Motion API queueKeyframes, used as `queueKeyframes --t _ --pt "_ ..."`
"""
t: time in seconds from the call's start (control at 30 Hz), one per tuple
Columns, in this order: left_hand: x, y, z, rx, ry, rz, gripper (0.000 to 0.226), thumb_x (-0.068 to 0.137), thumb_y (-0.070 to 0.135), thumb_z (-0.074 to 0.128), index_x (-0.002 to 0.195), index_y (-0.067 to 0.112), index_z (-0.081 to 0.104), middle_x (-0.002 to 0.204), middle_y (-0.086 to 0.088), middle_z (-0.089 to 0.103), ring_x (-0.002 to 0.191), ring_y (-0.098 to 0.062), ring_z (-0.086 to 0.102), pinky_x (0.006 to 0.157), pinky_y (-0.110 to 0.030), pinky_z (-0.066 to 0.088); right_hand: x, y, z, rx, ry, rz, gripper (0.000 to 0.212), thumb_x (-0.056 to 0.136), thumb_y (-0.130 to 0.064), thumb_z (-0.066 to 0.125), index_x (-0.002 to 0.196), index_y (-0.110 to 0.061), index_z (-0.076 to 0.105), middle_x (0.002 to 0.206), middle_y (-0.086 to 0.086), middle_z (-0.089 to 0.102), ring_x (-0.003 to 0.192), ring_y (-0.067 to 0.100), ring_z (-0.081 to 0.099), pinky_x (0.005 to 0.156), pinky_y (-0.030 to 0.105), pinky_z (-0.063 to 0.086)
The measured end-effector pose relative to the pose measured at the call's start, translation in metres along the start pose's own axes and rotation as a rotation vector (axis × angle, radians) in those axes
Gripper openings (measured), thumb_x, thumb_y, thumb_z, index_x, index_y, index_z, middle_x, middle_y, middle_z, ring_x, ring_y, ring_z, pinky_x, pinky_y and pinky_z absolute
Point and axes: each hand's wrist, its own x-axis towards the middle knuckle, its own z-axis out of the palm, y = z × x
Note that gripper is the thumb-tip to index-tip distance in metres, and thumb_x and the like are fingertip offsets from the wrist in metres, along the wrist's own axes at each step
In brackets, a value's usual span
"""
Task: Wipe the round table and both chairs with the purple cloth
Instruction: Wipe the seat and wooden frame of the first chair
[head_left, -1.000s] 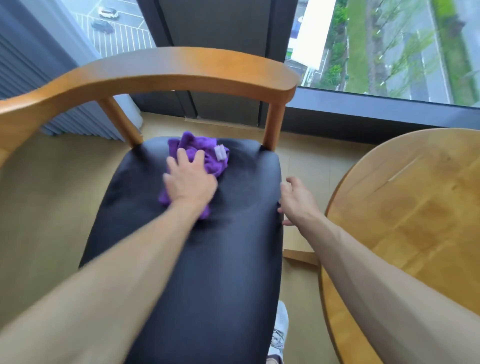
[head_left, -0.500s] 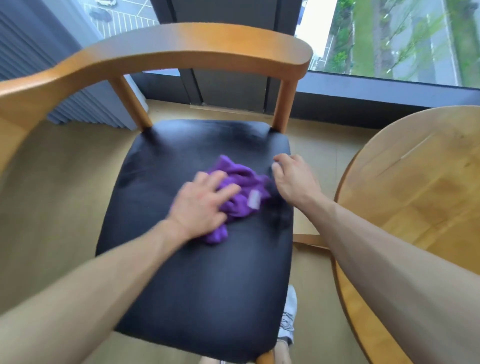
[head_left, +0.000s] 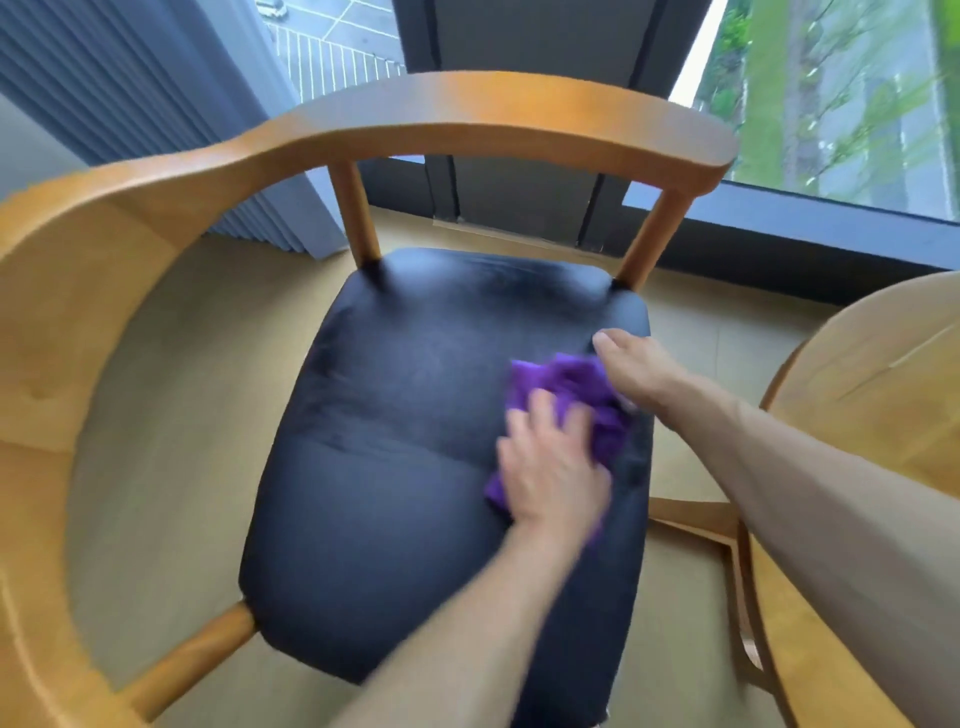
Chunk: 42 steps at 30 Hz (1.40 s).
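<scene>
- A wooden armchair with a curved honey-coloured backrest (head_left: 467, 111) and a black padded leather seat (head_left: 405, 441) fills the left and centre of the view.
- The left hand (head_left: 553, 467) presses the crumpled purple cloth (head_left: 576, 395) flat onto the seat's right side, fingers (head_left: 540, 415) straight and slightly spread.
- The right hand (head_left: 636, 366) rests at the seat's right edge, touching the cloth; whether its fingers are curled cannot be told.
- The step in hand appears to be wiping this chair's seat; next likely calls for sweeping the cloth over the unwiped left part.
- At far right, the round light-wood bench (head_left: 878, 374) stands beside the chair.
- No containers are visible.
</scene>
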Motion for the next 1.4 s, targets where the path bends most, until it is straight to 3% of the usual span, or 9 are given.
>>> queueKeyframes --t 0.13,0.23,0.47,0.67,0.87,0.97,1.07,1.23,1.4 --pt "-0.026 -0.005 0.007 0.078 -0.264 0.604 0.052 0.071 0.035 0.071 0.121 0.032 0.054 0.139 -0.006 0.043 0.112 -0.034 0.047 0.079 -0.041 0.043 0.005 -0.009 0.009 -0.172 -0.019 0.047 0.034 0.103 -0.029 0.028 0.115 -0.011 0.054 0.129 0.023 0.054 0.128 0.039 0.041 0.105 0.041 0.035" --pt "0.001 -0.068 -0.021 0.164 -0.247 0.683 0.053 0.069 0.035 0.068 0.12 0.034 0.056 0.13 -0.003 0.048 0.108 -0.03 0.047 0.072 -0.038 0.044 0.001 -0.016 0.027 -0.266 -0.002 0.115 0.049 0.099 -0.039 0.041 0.14 -0.011 0.04 0.143 0.028 0.035 0.134 0.045 0.035 0.112 0.043 0.029" --pt "0.043 -0.24 -0.093 0.18 -0.038 -0.087 0.049 0.069 0.021 0.07 0.115 0.029 0.055 0.124 -0.002 0.046 0.105 -0.033 0.047 0.075 -0.043 0.05 -0.005 -0.015 0.042 -0.342 0.015 0.124 0.072 0.094 -0.045 0.051 0.149 -0.009 0.022 0.146 0.026 0.027 0.13 0.046 0.035 0.11 0.044 0.033" --pt "0.042 -0.168 -0.071 0.112 0.064 -0.525 0.041 0.074 0.013 0.061 0.11 0.027 0.049 0.122 -0.007 0.044 0.107 -0.034 0.046 0.084 -0.047 0.047 0.0 -0.015 0.041 -0.303 0.006 0.154 0.066 0.095 -0.044 0.047 0.148 -0.011 0.025 0.148 0.026 0.025 0.13 0.049 0.033 0.112 0.045 0.03" --pt "-0.041 -0.037 -0.018 0.003 -0.25 0.196 0.048 0.07 0.021 0.069 0.111 0.03 0.047 0.121 -0.009 0.038 0.106 -0.035 0.043 0.084 -0.048 0.04 0.004 -0.017 0.044 -0.235 0.034 0.194 0.051 0.093 -0.042 0.051 0.132 -0.011 0.038 0.142 0.025 0.031 0.131 0.049 0.035 0.11 0.045 0.03" --pt "-0.052 -0.041 -0.016 0.072 -0.375 0.518 0.053 0.071 0.022 0.074 0.117 0.03 0.048 0.127 -0.009 0.037 0.109 -0.035 0.041 0.086 -0.05 0.04 0.003 -0.017 0.043 -0.238 0.034 0.192 0.052 0.094 -0.041 0.05 0.135 -0.012 0.037 0.144 0.026 0.03 0.131 0.049 0.036 0.111 0.045 0.029" --pt "-0.034 -0.09 -0.033 0.193 -0.286 0.613 0.05 0.071 0.022 0.07 0.115 0.031 0.05 0.123 -0.005 0.043 0.107 -0.032 0.044 0.08 -0.046 0.04 0.001 -0.017 0.041 -0.24 0.053 0.18 0.051 0.095 -0.038 0.05 0.138 -0.012 0.037 0.147 0.026 0.03 0.132 0.048 0.037 0.112 0.043 0.03" --pt "0.011 -0.2 -0.08 0.36 -0.126 0.106 0.051 0.068 0.014 0.06 0.113 0.033 0.042 0.122 -0.002 0.042 0.105 -0.029 0.044 0.076 -0.041 0.039 -0.007 -0.014 0.038 -0.165 0.052 0.148 0.05 0.096 -0.026 0.051 0.141 -0.007 0.039 0.146 0.025 0.035 0.131 0.045 0.041 0.109 0.042 0.036" --pt "0.023 -0.232 -0.091 0.128 -0.066 -0.582 0.051 0.079 0.022 0.068 0.123 0.025 0.043 0.13 -0.007 0.042 0.117 -0.035 0.045 0.088 -0.051 0.043 -0.023 -0.009 0.033 -0.082 0.091 0.149 0.042 0.093 -0.017 0.05 0.133 -0.003 0.053 0.132 0.028 0.052 0.119 0.044 0.053 0.102 0.044 0.045"
